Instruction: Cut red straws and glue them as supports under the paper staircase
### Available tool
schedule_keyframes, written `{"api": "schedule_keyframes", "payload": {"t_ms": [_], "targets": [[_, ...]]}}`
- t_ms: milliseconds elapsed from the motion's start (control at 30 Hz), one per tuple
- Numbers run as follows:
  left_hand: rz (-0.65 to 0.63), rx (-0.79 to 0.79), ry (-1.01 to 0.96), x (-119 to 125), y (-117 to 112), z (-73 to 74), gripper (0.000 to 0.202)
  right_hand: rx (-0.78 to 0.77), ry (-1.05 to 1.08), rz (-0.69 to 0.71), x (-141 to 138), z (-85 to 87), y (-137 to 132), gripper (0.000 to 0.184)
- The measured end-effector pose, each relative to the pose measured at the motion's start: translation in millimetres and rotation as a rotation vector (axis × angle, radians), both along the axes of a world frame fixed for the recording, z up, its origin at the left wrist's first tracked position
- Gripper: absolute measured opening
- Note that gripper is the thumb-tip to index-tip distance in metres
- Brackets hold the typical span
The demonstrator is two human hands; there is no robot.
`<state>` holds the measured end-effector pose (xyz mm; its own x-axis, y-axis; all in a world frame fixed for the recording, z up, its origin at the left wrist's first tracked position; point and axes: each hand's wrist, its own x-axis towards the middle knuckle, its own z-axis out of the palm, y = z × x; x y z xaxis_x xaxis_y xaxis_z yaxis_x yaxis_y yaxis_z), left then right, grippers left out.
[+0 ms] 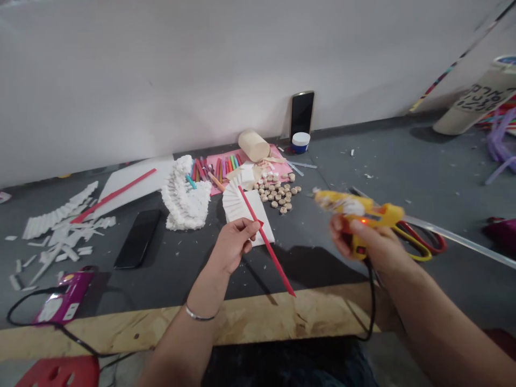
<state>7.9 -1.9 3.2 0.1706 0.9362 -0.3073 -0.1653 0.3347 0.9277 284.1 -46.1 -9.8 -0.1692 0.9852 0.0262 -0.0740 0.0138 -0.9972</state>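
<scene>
My left hand [234, 243] pinches a thin red paper stick [266, 242] near its middle; the stick slants from upper left to lower right above the table. My right hand [365, 242] is wrapped round the handle of a yellow glue gun [357, 207] whose nozzle points left and whose small red light glows. The gun's black cord hangs down past the table's wooden front edge [258, 320]. Just behind the stick lies a white folded paper fan on a white card [242, 207].
A white ruffled paper piece [185, 201], several coloured sticks on a pink sheet [220, 167], small wooden discs [280, 196], a cardboard roll [253, 145], a black phone [139, 238], scissors [423, 244], white paper scraps [60, 236] and a purple box [64, 298] lie about.
</scene>
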Motion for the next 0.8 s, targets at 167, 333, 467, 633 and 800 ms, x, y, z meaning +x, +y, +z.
{"api": "schedule_keyframes", "payload": {"t_ms": [167, 333, 467, 633, 800], "targets": [[-0.042, 0.004, 0.034, 2, -1, -1.4, 0.042, -0.033, -0.120, 0.378, -22, 0.8, -8, 0.038], [-0.068, 0.003, 0.048, 2, -2, -0.7, 0.041, -0.055, -0.212, 0.368, -25, 5.2, -8, 0.041], [-0.077, -0.004, 0.050, 4, -2, -1.0, 0.039, -0.080, -0.281, 0.341, -27, 6.4, -9, 0.044], [-0.090, -0.013, 0.048, 5, -2, -0.4, 0.039, -0.068, -0.303, 0.373, -28, 4.5, -9, 0.041], [-0.100, -0.029, 0.058, 7, -2, 0.6, 0.041, -0.044, -0.318, 0.402, -29, 5.6, -7, 0.041]]}}
